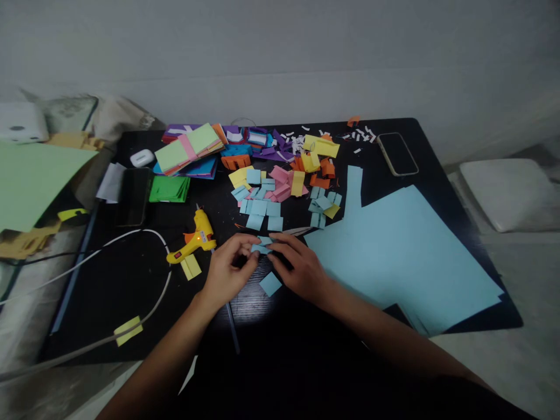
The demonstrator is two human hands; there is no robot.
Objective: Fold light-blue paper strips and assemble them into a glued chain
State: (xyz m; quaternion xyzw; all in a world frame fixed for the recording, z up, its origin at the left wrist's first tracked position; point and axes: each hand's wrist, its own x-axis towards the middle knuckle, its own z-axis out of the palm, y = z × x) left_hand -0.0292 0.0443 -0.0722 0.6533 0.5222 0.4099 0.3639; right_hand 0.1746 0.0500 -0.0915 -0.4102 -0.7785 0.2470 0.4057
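- Just below the middle of the frame, the left hand (pixel 227 271) and the right hand (pixel 297 268) meet over a small light-blue paper piece (pixel 261 247).
- The piece is a little folded slip of pale blue paper, flat and roughly rectangular, with its edges partly hidden by the fingers; its folds are too small to tell.
- The fingers of both hands are narrowed onto it, pinching it from either side just above the black worktop (pixel 131 280).
- A loose light-blue square (pixel 270 284) lies flat on the worktop just below the hands, tilted like a diamond.
- Above the hands sits a cluster of similar light-blue folded pieces (pixel 259 205), mixed with pink, yellow and orange ones towards the upper middle of the frame.
- A large light-blue sheet (pixel 406 251), cut in an irregular outline, covers the right part of the worktop, near the right hand.
- A yellow glue gun (pixel 195 240) rests left of the left hand, with a small orange light glowing; a white cable (pixel 109 245) loops away towards the lower left.
- A stack of coloured paper (pixel 188 149) lies at the upper left, and a phone (pixel 397 153) lies face up at the upper right.
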